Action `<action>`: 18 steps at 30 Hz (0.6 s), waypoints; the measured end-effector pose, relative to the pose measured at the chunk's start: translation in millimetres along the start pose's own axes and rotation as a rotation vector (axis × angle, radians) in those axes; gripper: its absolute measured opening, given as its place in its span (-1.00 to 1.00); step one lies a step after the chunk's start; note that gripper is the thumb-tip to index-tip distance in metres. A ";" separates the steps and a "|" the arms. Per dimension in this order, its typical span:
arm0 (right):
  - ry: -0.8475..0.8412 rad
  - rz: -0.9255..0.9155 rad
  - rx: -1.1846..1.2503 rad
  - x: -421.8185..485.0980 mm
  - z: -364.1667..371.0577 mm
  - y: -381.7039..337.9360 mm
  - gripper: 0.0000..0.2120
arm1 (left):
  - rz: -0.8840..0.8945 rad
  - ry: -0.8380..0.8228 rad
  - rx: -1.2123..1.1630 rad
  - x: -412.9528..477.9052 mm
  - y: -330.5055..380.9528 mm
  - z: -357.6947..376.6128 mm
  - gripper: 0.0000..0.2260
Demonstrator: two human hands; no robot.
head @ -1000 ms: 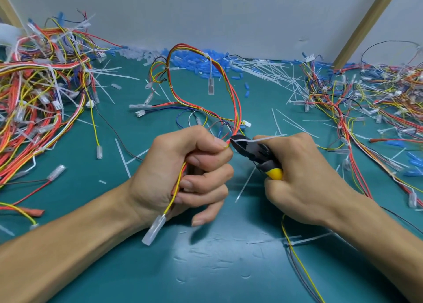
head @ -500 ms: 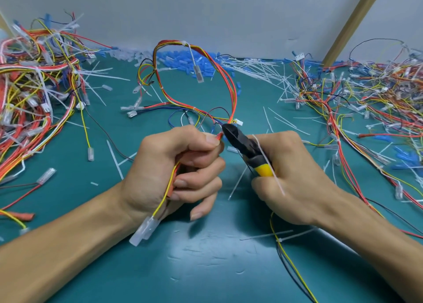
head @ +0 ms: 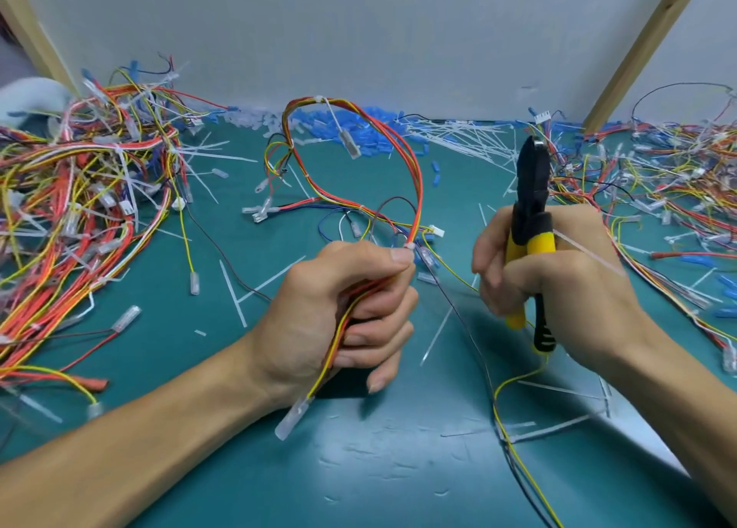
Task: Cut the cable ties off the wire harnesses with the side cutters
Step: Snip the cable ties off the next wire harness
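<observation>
My left hand grips a wire harness of red, orange and yellow wires that arches up over the green mat. A white cable tie sits on the bundle right at my thumb tip, and another cable tie is at the top of the arch. My right hand grips the side cutters by their yellow handles, black jaws pointing up and away from the harness. A white tie strip lies across the back of that hand.
A big heap of harnesses fills the left of the green mat, another heap the right. Cut white ties and blue sleeves lie along the grey back wall. Loose yellow and black wires trail near my right wrist.
My right hand has drawn the cutters away from the harness and swung their jaws upright. The left hand has kept its hold on the bundle.
</observation>
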State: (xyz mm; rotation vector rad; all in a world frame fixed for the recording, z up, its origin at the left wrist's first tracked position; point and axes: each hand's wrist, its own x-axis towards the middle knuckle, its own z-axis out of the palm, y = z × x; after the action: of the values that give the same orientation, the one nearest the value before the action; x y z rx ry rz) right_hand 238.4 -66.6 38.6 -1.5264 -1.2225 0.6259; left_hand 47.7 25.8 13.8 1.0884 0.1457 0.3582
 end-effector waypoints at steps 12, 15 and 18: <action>0.210 -0.213 -0.676 4.3 -7.7 13.3 -0.87 | 0.123 0.133 0.143 3.3 0.1 1.3 -0.71; 0.228 -0.302 -0.966 7.1 -13.7 12.5 -0.85 | 0.135 0.211 0.207 2.7 -0.2 3.3 -0.61; 0.239 -0.284 -1.017 6.1 -19.4 8.1 -0.86 | 0.133 0.222 0.214 2.1 0.0 4.5 -0.56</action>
State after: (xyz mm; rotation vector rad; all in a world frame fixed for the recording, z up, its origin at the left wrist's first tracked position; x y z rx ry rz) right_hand 260.2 -68.1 38.7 -2.0829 -1.6240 -0.4550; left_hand 51.0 22.8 16.0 1.2712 0.3152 0.5936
